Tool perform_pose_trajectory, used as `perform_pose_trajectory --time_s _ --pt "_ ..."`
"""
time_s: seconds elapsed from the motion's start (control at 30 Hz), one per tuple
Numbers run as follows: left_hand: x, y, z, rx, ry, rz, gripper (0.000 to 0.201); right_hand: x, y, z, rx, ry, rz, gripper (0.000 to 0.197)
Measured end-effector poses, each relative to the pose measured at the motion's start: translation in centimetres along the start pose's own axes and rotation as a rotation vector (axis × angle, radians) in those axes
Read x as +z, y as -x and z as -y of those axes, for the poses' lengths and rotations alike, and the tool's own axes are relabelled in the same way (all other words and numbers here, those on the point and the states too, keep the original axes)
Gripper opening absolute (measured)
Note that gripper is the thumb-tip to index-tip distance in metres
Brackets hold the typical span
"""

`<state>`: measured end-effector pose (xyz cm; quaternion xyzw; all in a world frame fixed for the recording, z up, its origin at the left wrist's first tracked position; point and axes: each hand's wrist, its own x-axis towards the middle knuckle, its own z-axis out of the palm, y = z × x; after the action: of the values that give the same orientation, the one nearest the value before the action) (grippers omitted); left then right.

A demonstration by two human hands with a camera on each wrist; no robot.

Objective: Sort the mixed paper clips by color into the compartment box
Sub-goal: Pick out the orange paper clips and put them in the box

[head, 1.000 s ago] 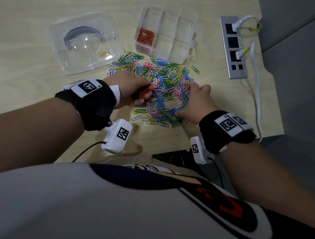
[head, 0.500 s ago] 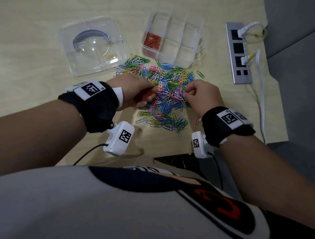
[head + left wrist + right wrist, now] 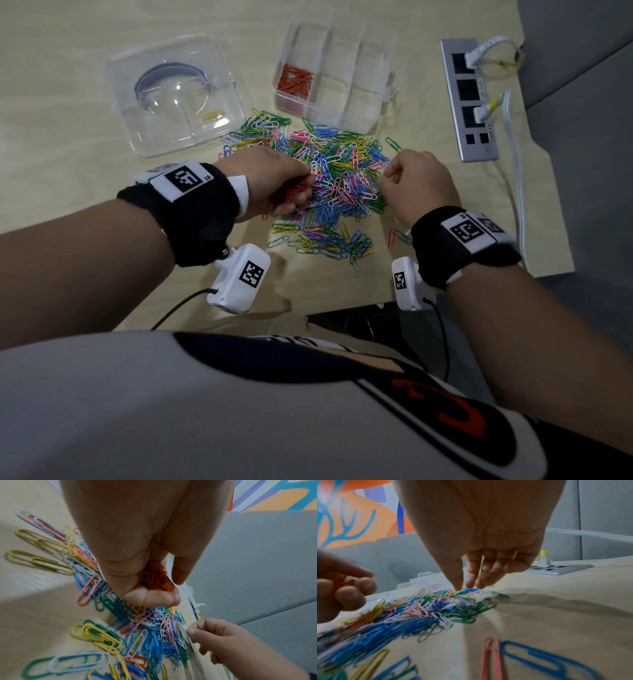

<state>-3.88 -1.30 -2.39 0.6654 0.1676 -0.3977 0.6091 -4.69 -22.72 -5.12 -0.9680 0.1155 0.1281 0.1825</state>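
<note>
A heap of mixed coloured paper clips [image 3: 339, 181] lies on the wooden table between my hands. The clear compartment box [image 3: 373, 113] stands just behind it, with red clips [image 3: 294, 82] in its near-left cell and the other cells bare. My left hand [image 3: 305, 192] rests at the heap's left edge, fingers curled round a bunch of red clips [image 3: 154, 576]. My right hand [image 3: 382, 180] is at the heap's right side. Its thumb and fingertips [image 3: 467, 586] come together on a clip at the heap's far edge; I cannot tell that clip's colour.
The box's clear lid [image 3: 171, 96] lies at the back left. A grey power strip [image 3: 469, 99] with white plugs and a cable [image 3: 517, 192] runs along the right. A pink and a blue clip [image 3: 394, 236] lie apart by my right wrist. The table's front edge [image 3: 342, 305] is close.
My right hand has moved from the heap's near edge up to its right side and drawn its fingertips together. My left hand has stayed put with the red clips.
</note>
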Motion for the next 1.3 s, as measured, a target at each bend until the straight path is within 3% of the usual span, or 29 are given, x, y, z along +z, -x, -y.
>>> perform_pose_trajectory --time_s 0.1,0.33,0.5,0.8,1.13,1.3 --pt "0.3 0.0 0.1 -0.013 0.007 -0.003 0.025 1.1 -0.1 0.4 -0.045 -0.022 0.062 0.018" --pt "0.9 0.2 0.0 -0.016 0.003 -0.069 0.027 0.8 -0.3 0.4 -0.077 -0.068 0.033 0.002" --pt "0.9 -0.2 0.2 -0.027 0.002 -0.049 0.025 0.1 -0.3 -0.4 -0.023 -0.178 -0.002 0.005" --pt "1.5 -0.6 0.2 -0.049 0.000 -0.030 0.022 -0.3 0.2 -0.8 -0.043 -0.411 0.059 0.017" --pt "2.6 -0.5 -0.2 -0.045 0.006 0.015 0.021 -0.5 1.6 1.7 -0.206 -0.636 0.173 0.009" --pt "2.8 -0.5 -0.1 -0.005 0.018 0.050 0.014 -0.2 1.5 2.2 -0.209 -0.597 0.091 0.015"
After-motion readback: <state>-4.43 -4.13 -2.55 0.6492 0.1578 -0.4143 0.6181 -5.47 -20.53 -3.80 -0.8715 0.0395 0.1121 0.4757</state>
